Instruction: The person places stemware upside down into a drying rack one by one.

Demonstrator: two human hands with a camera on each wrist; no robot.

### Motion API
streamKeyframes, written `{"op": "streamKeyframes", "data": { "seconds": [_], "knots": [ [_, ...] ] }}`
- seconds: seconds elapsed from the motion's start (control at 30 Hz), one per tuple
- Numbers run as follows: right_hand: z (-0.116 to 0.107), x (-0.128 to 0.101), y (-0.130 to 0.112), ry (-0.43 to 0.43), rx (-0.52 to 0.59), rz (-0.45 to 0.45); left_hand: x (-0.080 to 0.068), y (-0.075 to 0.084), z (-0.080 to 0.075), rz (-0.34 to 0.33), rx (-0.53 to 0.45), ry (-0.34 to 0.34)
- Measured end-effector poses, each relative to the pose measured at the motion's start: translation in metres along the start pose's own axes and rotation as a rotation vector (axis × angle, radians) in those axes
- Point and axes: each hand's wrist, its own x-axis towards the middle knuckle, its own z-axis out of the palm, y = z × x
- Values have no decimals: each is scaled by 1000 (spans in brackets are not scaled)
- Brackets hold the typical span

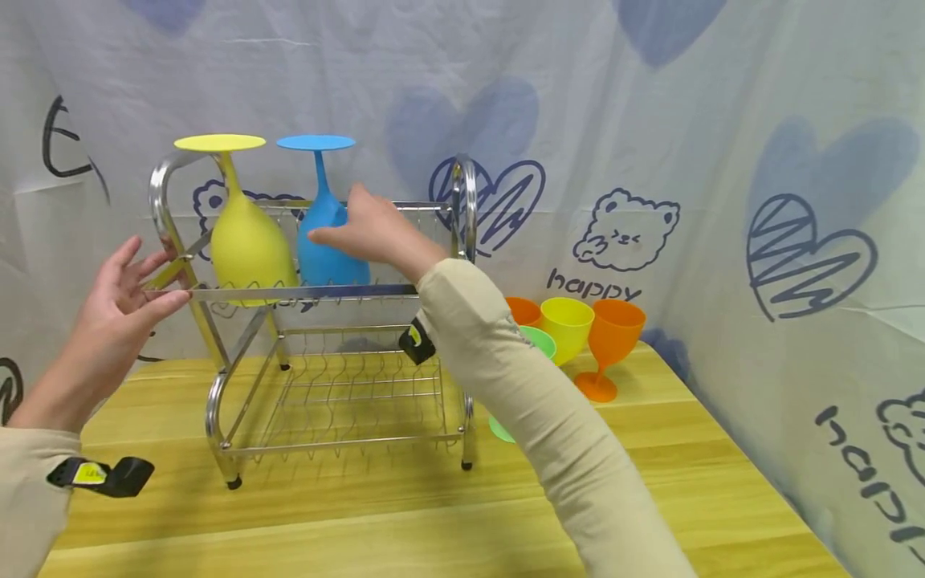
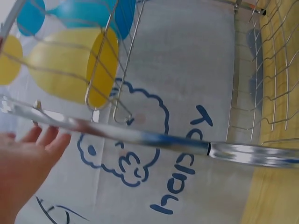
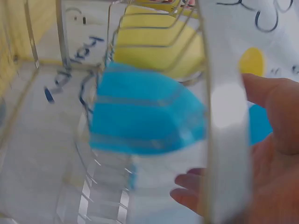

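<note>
1. At the left of the head view, the left hand reaches up to the rack, fingers spread, thumb beside the upper front rail.
2. Above the centre, the right hand stands at the upturned blue cup, thumb and fingers apart; whether they touch it, I cannot tell.
3. The right sleeve hides part of the green cup; one orange cup is partly covered too.
4. Two cups stand upside down on the upper tier: blue and yellow.
5. Four cups stand right of centre: two orange, one yellow, one green.
</note>
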Motion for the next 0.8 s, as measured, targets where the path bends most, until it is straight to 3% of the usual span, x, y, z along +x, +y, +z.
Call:
{"op": "streamKeyframes", "data": {
  "seconds": [0.17,0.27,0.43,0.53,0.63,0.8],
  "knots": [
    [-12,-28,4,-8,-180,-139,-14,3,12,2,264,163],
    [-15,-49,11,31,-189,-261,-23,2,18,11,295,213],
    [-15,-88,26,179,-68,-471,-42,-6,23,5,295,266],
    [-11,-111,43,326,26,-627,-55,-12,29,6,283,268],
    [-6,-130,65,481,71,-733,-67,-19,35,13,201,211],
    [4,-151,107,665,139,-695,-85,-30,52,15,206,112]
  ]
}}
